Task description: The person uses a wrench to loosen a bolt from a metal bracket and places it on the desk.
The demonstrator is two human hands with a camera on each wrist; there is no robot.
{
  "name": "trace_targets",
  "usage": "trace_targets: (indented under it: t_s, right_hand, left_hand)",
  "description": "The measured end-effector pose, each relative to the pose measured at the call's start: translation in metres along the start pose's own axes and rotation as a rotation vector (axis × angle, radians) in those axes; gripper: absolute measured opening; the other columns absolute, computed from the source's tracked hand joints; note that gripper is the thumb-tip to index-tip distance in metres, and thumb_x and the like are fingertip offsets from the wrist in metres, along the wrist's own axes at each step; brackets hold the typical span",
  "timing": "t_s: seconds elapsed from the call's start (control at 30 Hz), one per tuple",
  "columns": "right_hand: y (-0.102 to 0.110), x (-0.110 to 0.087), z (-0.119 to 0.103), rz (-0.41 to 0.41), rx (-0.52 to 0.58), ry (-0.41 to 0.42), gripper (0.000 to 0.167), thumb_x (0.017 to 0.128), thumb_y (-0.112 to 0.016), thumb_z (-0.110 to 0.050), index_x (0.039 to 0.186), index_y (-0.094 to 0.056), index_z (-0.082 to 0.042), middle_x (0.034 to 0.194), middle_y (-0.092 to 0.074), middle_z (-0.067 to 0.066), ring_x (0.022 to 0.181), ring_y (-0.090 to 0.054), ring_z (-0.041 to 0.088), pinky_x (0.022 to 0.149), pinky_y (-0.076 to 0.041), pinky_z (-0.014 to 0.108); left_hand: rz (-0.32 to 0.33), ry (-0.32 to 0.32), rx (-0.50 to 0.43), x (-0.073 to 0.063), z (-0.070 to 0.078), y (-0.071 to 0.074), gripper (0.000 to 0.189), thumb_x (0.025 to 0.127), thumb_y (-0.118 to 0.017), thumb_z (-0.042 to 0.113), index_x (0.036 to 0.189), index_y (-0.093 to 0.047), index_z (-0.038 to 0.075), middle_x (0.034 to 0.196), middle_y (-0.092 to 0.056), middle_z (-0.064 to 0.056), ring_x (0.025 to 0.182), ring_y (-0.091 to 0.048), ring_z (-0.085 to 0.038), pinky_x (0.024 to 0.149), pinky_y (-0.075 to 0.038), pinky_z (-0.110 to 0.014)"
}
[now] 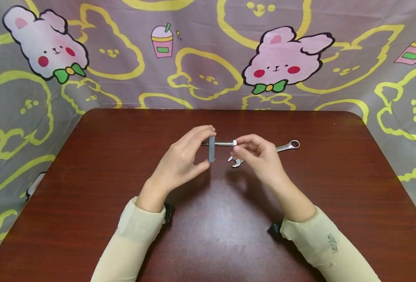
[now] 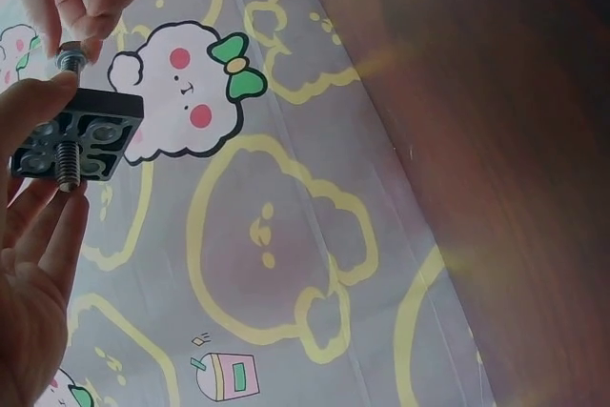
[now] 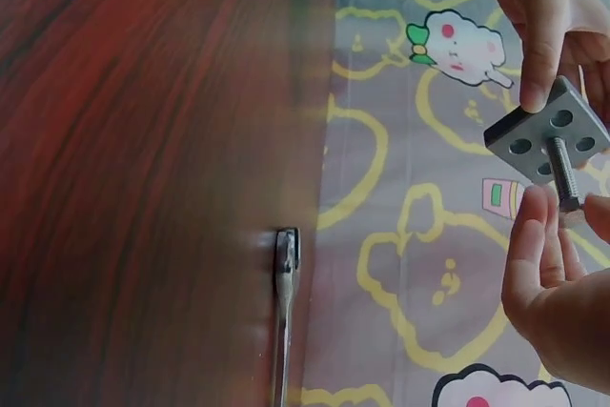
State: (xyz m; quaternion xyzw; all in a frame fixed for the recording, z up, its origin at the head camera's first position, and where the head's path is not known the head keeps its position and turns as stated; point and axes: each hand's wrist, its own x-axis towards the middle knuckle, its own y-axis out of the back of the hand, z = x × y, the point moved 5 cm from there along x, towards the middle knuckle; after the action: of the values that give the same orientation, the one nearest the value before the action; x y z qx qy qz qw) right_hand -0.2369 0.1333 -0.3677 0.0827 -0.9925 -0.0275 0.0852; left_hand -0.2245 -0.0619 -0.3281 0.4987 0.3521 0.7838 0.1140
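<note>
My left hand (image 1: 181,158) grips a small grey square plate (image 1: 211,149) by its edges, thumb on one side and fingers on the other, above the table. A threaded metal bolt (image 1: 223,143) runs through the middle of the plate. Its thread end (image 2: 67,171) sticks out on the far side in the left wrist view. Around the bolt's head (image 3: 570,205), the thumb and fingertips of my right hand (image 1: 264,158) pinch it. Four round holes surround the bolt on the plate's face (image 3: 534,131) in the right wrist view.
On the dark red-brown table (image 1: 208,235) a silver combination wrench (image 1: 283,147) lies behind my right hand, its open end showing left of the fingers and its ring end to the right. A patterned cloth (image 1: 208,39) with cartoon rabbits hangs along the back and sides.
</note>
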Motion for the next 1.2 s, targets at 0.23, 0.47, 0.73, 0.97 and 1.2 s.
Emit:
trace_targets:
  t_s: [0.23,0.47,0.73,0.97,1.2]
  right_hand:
    - [-0.0017,0.0019,-0.0012,0.033,0.126,-0.006,0.012,0.094,-0.061,-0.001,0.106,-0.064,-0.002,0.082,-0.072,-0.006,0.077,-0.071,0.009,0.076,-0.061,0.027]
    - [-0.0039,0.0006,-0.0015,0.052,0.191,-0.020,0.018,0.091,-0.062,0.005,0.107,-0.064,-0.002,0.086,-0.068,-0.002,0.073,-0.072,0.011,0.074,-0.061,0.026]
    - [-0.0050,0.0001,-0.0043,0.041,0.238,-0.007,0.023,0.089,-0.061,0.011,0.105,-0.065,-0.004,0.093,-0.070,0.000,0.083,-0.073,0.014,0.082,-0.060,0.029]
    - [-0.0054,0.0003,-0.0065,0.051,0.238,0.016,0.029,0.088,-0.060,0.013,0.102,-0.068,-0.012,0.096,-0.071,-0.004,0.082,-0.073,0.010,0.080,-0.060,0.026]
    - [-0.0066,0.0009,-0.0085,0.069,0.233,0.050,0.034,0.086,-0.058,0.017,0.102,-0.069,-0.010,0.095,-0.071,-0.005,0.083,-0.070,0.010,0.078,-0.059,0.023]
  left_hand:
    - [-0.003,0.008,-0.004,0.0007,0.0006,-0.0001,0.062,0.070,-0.078,-0.004,0.126,-0.054,-0.002,0.131,-0.060,-0.016,0.125,-0.058,-0.025,0.109,-0.044,-0.029]
    - [-0.008,0.015,0.003,0.0003,0.0003,-0.0003,0.061,0.071,-0.078,-0.004,0.127,-0.054,-0.002,0.131,-0.060,-0.015,0.125,-0.058,-0.024,0.109,-0.045,-0.029]
    - [-0.015,0.016,0.003,-0.0005,-0.0010,-0.0016,0.060,0.071,-0.077,-0.004,0.126,-0.054,-0.002,0.131,-0.060,-0.015,0.124,-0.058,-0.024,0.108,-0.045,-0.028]
    - [-0.024,0.014,-0.006,-0.0003,-0.0016,-0.0029,0.061,0.070,-0.077,-0.005,0.126,-0.054,-0.002,0.131,-0.060,-0.015,0.124,-0.058,-0.024,0.107,-0.046,-0.029]
    - [-0.033,0.021,-0.009,-0.0001,-0.0010,-0.0036,0.060,0.071,-0.077,-0.003,0.126,-0.054,-0.001,0.131,-0.060,-0.014,0.124,-0.058,-0.023,0.107,-0.046,-0.029]
